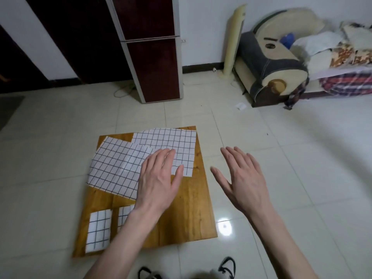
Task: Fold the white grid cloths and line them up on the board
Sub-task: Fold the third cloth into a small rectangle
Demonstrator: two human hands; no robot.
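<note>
A wooden board (187, 214) lies on the tiled floor. Two unfolded white grid cloths overlap on its far half: one (114, 168) hangs over the left edge, the other (173, 139) lies at the far right corner. Two folded grid cloths sit side by side at the near left: one (98, 228) fully visible, the other (123, 215) partly hidden under my left forearm. My left hand (159, 182) lies flat with straight fingers over the place where the unfolded cloths meet. My right hand (243, 178) hovers open above the floor, just right of the board.
A dark red cabinet (155, 57) stands behind the board. A sofa (271, 63) piled with bedding and a cream tower fan (233, 41) fill the back right. A scrap of paper (241, 106) lies on the floor. My shoes (227, 267) show at the bottom edge.
</note>
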